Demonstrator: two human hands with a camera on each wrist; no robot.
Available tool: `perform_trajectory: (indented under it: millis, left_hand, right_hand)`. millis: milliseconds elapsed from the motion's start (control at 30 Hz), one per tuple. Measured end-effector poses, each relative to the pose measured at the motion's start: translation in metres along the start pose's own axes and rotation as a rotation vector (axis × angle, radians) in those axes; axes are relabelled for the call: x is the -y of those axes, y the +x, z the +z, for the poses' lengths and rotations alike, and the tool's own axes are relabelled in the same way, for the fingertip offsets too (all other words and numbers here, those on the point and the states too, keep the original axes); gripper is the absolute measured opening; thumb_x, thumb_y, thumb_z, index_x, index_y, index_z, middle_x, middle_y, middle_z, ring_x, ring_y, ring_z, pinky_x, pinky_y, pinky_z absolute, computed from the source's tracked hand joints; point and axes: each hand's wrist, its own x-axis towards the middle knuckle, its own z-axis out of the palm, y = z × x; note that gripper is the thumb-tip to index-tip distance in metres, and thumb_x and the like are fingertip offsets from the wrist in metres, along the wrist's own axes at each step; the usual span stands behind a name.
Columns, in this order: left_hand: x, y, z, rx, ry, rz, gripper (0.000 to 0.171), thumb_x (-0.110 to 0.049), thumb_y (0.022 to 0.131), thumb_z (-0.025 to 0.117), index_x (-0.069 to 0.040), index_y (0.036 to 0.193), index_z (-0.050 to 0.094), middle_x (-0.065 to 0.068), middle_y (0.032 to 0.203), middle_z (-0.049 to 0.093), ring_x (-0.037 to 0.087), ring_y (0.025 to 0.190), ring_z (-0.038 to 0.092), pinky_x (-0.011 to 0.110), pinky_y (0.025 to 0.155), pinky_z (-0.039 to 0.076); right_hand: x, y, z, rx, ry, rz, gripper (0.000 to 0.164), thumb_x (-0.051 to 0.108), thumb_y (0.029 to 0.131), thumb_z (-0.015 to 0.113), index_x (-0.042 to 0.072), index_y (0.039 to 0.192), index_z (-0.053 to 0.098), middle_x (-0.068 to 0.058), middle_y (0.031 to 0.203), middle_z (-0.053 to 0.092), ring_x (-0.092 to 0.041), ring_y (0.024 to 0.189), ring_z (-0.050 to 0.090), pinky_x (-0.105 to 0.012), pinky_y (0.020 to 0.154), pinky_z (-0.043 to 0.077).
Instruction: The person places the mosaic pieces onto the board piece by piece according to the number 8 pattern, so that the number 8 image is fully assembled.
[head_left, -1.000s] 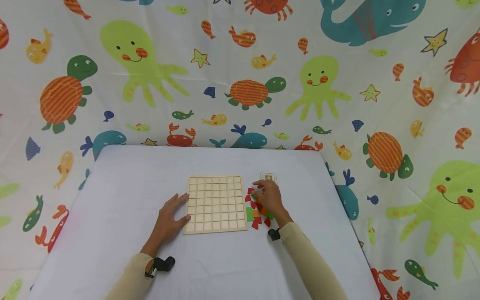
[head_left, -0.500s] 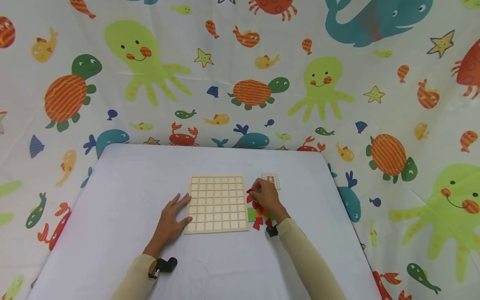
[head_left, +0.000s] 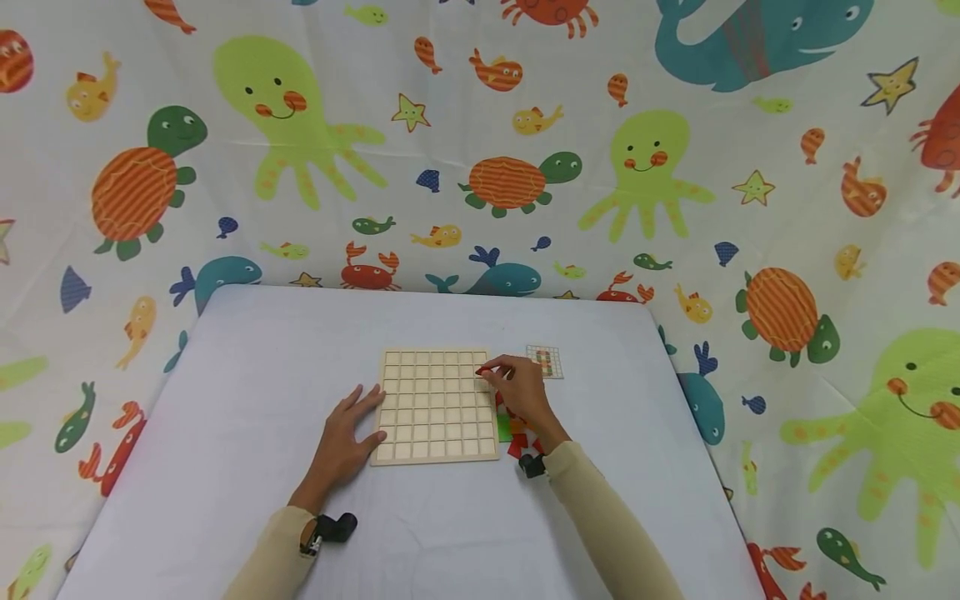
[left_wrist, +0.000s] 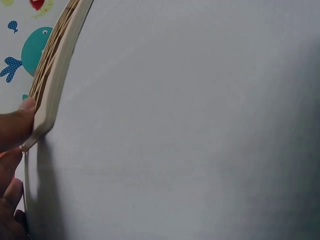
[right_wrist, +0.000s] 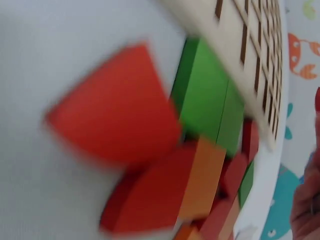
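Observation:
A square wooden grid board (head_left: 435, 408) lies on the white table. My left hand (head_left: 341, 437) rests against its left edge, thumb and fingers spread apart; the left wrist view shows them at the board's rim. Over the upper right cells of the board, my right hand (head_left: 521, 392) pinches a small red block (head_left: 482, 372) between thumb and fingertips. Beneath that hand, by the board's right side, is a pile of loose pieces, partly hidden. In the right wrist view these include a red quarter-round block (right_wrist: 120, 105), green blocks (right_wrist: 205, 95) and an orange block (right_wrist: 202, 177).
Behind my right hand lies a small card (head_left: 546, 361) printed with a grid and coloured squares. The white table (head_left: 285, 333) reaches back to a hanging cloth (head_left: 480, 125) patterned with sea animals. Each wrist wears a small black camera (head_left: 336, 527).
My right hand has come from the loose pieces leftward to the board's right edge, with a red block pinched in it. The left hand has stayed at the board's left edge.

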Motion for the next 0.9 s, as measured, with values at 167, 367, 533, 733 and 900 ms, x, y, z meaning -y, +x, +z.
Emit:
perform_trajectory:
  millis: [167,367,533,733,900]
  left_hand:
    - [0.000,0.001,0.001,-0.001,0.008,0.006,0.072,-0.010,0.087,0.084,-0.007,0.153,0.056,0.013,0.165,0.049,0.049,0.158,0.031,0.072,0.127,0.021]
    - [0.000,0.000,0.002,0.001,0.012,-0.007,0.072,-0.009,0.087,0.084,-0.008,0.153,0.056,0.012,0.165,0.049,0.048,0.159,0.030,0.071,0.129,0.020]
    - [-0.001,0.000,0.001,-0.006,0.014,-0.007,0.071,-0.009,0.088,0.084,-0.007,0.153,0.056,0.013,0.165,0.049,0.048,0.159,0.030,0.071,0.128,0.020]
    - [-0.003,-0.001,0.000,-0.003,0.012,-0.023,0.071,-0.007,0.088,0.083,-0.008,0.153,0.056,0.012,0.165,0.049,0.047,0.159,0.030,0.072,0.127,0.020]
    - [-0.004,-0.001,-0.001,0.007,0.012,-0.032,0.071,-0.008,0.088,0.084,-0.008,0.153,0.056,0.011,0.165,0.049,0.047,0.160,0.029,0.072,0.128,0.020]
  right_hand:
    - [0.009,0.000,0.009,0.027,0.114,-0.032,0.016,0.033,0.098,0.078,0.025,0.111,0.084,0.004,0.101,0.079,-0.015,0.085,0.067,-0.031,0.072,0.059]
    - [0.021,0.001,0.024,0.063,0.191,-0.100,0.020,0.031,0.098,0.078,0.018,0.112,0.083,0.000,0.102,0.081,-0.013,0.087,0.069,-0.027,0.075,0.058]
    - [0.031,0.004,0.040,0.083,0.238,-0.120,0.023,0.018,0.097,0.078,0.009,0.118,0.079,-0.006,0.105,0.080,-0.013,0.085,0.071,-0.022,0.076,0.061]
    - [0.041,0.012,0.060,0.106,0.253,-0.040,0.018,0.016,0.097,0.078,0.012,0.115,0.078,-0.006,0.101,0.080,-0.014,0.085,0.074,-0.022,0.072,0.063]
    - [0.047,0.020,0.075,0.062,0.187,0.006,0.010,0.018,0.095,0.081,0.016,0.105,0.081,-0.003,0.093,0.082,-0.012,0.083,0.075,-0.024,0.070,0.060]
